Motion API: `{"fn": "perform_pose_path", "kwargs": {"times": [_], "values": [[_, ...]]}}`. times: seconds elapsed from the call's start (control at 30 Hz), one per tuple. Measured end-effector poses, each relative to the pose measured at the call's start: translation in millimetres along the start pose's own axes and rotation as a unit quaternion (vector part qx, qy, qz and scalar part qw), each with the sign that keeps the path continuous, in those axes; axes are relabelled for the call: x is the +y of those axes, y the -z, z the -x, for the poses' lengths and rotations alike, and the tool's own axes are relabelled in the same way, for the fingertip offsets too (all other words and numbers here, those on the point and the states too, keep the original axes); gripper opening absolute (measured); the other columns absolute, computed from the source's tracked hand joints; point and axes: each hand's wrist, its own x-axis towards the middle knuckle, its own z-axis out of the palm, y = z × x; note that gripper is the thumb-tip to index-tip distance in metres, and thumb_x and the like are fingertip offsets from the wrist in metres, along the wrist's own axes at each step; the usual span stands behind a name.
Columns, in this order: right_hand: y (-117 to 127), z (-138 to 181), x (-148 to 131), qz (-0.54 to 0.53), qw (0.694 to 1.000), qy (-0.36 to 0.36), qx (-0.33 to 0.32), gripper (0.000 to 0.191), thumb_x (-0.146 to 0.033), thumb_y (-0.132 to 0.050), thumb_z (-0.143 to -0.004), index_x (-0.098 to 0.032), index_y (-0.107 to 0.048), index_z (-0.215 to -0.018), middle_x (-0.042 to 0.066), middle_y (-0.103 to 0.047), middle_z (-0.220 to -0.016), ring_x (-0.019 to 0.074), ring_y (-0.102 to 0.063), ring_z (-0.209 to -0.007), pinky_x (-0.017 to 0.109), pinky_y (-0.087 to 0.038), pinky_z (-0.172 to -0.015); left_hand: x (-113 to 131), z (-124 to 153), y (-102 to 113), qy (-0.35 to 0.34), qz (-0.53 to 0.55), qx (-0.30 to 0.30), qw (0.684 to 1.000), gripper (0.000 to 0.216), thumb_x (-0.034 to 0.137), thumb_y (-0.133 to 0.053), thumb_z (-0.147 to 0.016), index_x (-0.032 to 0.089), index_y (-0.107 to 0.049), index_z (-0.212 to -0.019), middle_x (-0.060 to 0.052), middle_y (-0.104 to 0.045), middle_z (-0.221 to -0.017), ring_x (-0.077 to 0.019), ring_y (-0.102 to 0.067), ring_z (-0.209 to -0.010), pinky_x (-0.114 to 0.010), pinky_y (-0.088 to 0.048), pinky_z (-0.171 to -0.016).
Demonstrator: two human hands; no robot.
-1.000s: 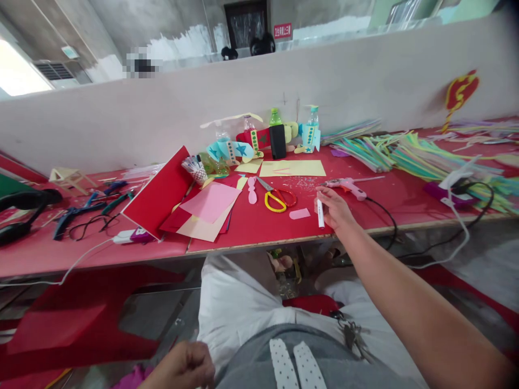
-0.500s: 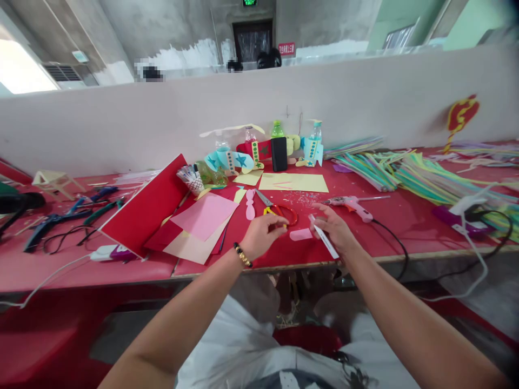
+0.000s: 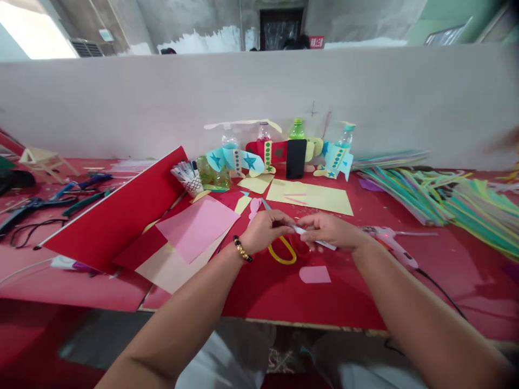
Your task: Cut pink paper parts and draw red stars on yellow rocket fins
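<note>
My left hand, with a beaded bracelet at the wrist, is closed on one end of a narrow white strip. My right hand pinches the same strip close by, and its other end sticks out below the palm. Whether the strip is paper or plastic I cannot tell. Under the hands lie scissors with yellow and red handles, their blades partly covered by my left hand. A small pink paper piece with one rounded end rests nearer the table edge. Behind my left hand shows a pink wavy cut-out.
Pink paper and a red board lie left. A cream sheet is behind the hands, before decorated bottles and a black phone-like slab. At right are a pink glue gun, its cord, and plastic strips.
My hands have come together, and my left hand now grips the white strip too. The view has tilted downward and moved closer to the table.
</note>
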Motion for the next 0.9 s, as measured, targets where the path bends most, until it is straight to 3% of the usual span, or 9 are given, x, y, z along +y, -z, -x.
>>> {"fn": "perform_pose_path", "kwargs": {"times": [0.1,0.23,0.33,0.37,0.47,0.5,0.63,0.8,0.9], "values": [[0.3,-10.1,2.7,0.12,0.993,-0.006,0.009,0.038,-0.048,-0.06,-0.086,-0.017,-0.055,-0.065,-0.004,-0.049,-0.051,0.0068,-0.041,-0.045,0.021,-0.03,-0.044,-11.1,2.0,0.1,0.021,-0.041,0.009,0.999,0.008,0.02,-0.061,-0.088,0.016,-0.067,-0.085,-0.002,-0.067,-0.078,-0.0139,-0.059,-0.07,-0.024,-0.044,-0.065],[-2.7,-5.7,9.4,0.125,0.992,0.014,0.028,0.036,-0.048,-0.059,-0.087,-0.018,-0.058,-0.067,-0.002,-0.048,-0.057,0.0088,-0.04,-0.051,0.023,-0.029,-0.047,-12.9,4.0,-5.7,0.001,-0.115,-0.037,0.993,0.015,0.026,-0.054,-0.095,0.018,-0.062,-0.085,-0.001,-0.064,-0.081,-0.0152,-0.059,-0.076,-0.025,-0.042,-0.07],[7.0,7.2,10.5,0.129,0.991,0.006,0.029,0.031,-0.046,-0.061,-0.086,-0.019,-0.065,-0.073,0.001,-0.054,-0.063,0.012,-0.044,-0.057,0.025,-0.032,-0.05,-8.2,6.8,5.6,-0.03,-0.166,-0.052,0.984,0.022,0.03,-0.047,-0.099,0.018,-0.06,-0.086,-0.001,-0.063,-0.082,-0.0148,-0.059,-0.077,-0.024,-0.043,-0.072],[11.8,11.7,10.1,0.136,0.99,0.003,0.043,0.03,-0.046,-0.063,-0.085,-0.019,-0.064,-0.07,0.0,-0.052,-0.061,0.012,-0.043,-0.056,0.026,-0.03,-0.049,-5.9,8.0,12.7,-0.029,-0.167,-0.022,0.985,0.026,0.031,-0.044,-0.1,0.018,-0.059,-0.084,-0.001,-0.063,-0.081,-0.0143,-0.059,-0.077,-0.024,-0.043,-0.073],[20.1,19.1,8.3,0.072,0.992,-0.006,0.102,0.031,-0.047,-0.063,-0.085,-0.02,-0.063,-0.069,-0.001,-0.047,-0.055,0.01,-0.037,-0.048,0.026,-0.026,-0.045,2.7,10.4,31.0,0.023,-0.152,0.145,0.977,0.029,0.033,-0.042,-0.1,0.017,-0.058,-0.082,0.0,-0.059,-0.073,-0.011,-0.054,-0.065,-0.021,-0.042,-0.065],[18.9,18.7,7.8,0.034,0.993,-0.002,0.115,0.033,-0.048,-0.062,-0.086,-0.02,-0.061,-0.067,-0.002,-0.044,-0.052,0.0091,-0.034,-0.045,0.026,-0.024,-0.043,5.7,10.5,32.5,0.037,-0.133,0.162,0.977,0.03,0.035,-0.042,-0.1,0.016,-0.057,-0.081,0.001,-0.056,-0.07,-0.0099,-0.05,-0.061,-0.021,-0.04,-0.062],[0.9,6.8,9.7,-0.108,0.975,0.046,0.19,0.034,-0.04,-0.061,-0.086,-0.019,-0.053,-0.06,-0.001,-0.05,-0.056,0.0078,-0.039,-0.045,0.024,-0.027,-0.042,10.0,8.4,12.5,0.087,0.054,0.049,0.994,0.032,0.043,-0.045,-0.099,0.016,-0.056,-0.085,0.003,-0.049,-0.066,-0.0078,-0.043,-0.057,-0.019,-0.037,-0.056],[-7.0,1.1,14.4,-0.127,0.914,0.121,0.366,0.038,-0.041,-0.053,-0.09,-0.018,-0.062,-0.061,-0.001,-0.05,-0.055,0.0074,-0.043,-0.046,0.021,-0.031,-0.041,-2.6,7.7,-14.3,0.14,0.2,-0.026,0.969,0.038,0.051,-0.047,-0.096,0.016,-0.056,-0.085,0.002,-0.055,-0.069,-0.007,-0.048,-0.056,-0.019,-0.039,-0.055],[-5.6,2.1,14.9,-0.169,0.895,0.165,0.378,0.033,-0.046,-0.055,-0.09,-0.02,-0.069,-0.075,-0.001,-0.055,-0.055,0.009,-0.049,-0.044,0.022,-0.037,-0.04,-6.2,8.1,-18.1,0.163,0.246,-0.049,0.954,0.036,0.051,-0.051,-0.094,0.015,-0.058,-0.09,0.0,-0.06,-0.073,-0.0067,-0.05,-0.057,-0.019,-0.04,-0.055]]}}
